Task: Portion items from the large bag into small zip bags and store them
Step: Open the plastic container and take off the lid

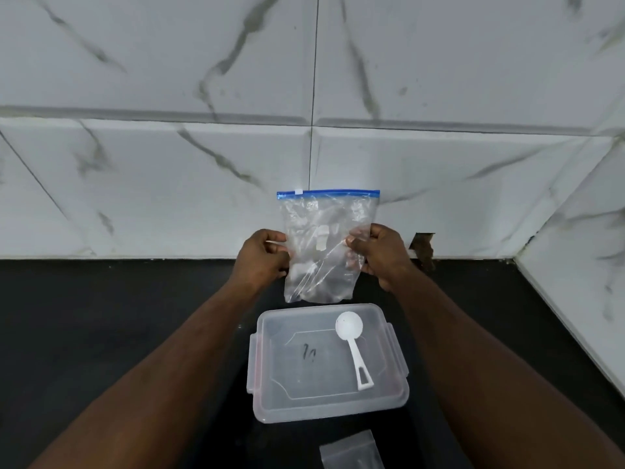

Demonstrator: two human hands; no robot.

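**Here: one zip bag held up, one box and scoop below**

Item one, the bag (323, 245): clear plastic with a blue zip strip along the top and a small white slider near its left end. We hold it upright in the air, in front of the marble-tiled wall (169, 164) and above the far edge of the box. The plastic is crumpled; something pale shows inside, but we cannot tell what it is.

Item two, our left hand (262, 257): fingers curled, pinching the bag's left edge about midway down.

Item three, our right hand (380, 253): fingers curled likewise, thumb in front, gripping the bag's right edge at the same height.

Item four, the box (270, 384): translucent, rectangular, with clip flaps on its sides, resting on the black table (101, 316) just below the bag. A dark scribble marks its middle.

Item five, the scoop (351, 336): white, lying in the box toward its right side, bowl at the far end, handle pointing near.

Item six, a small bag (351, 451): clear, flat on the table near the bottom edge of view, partly cut off.
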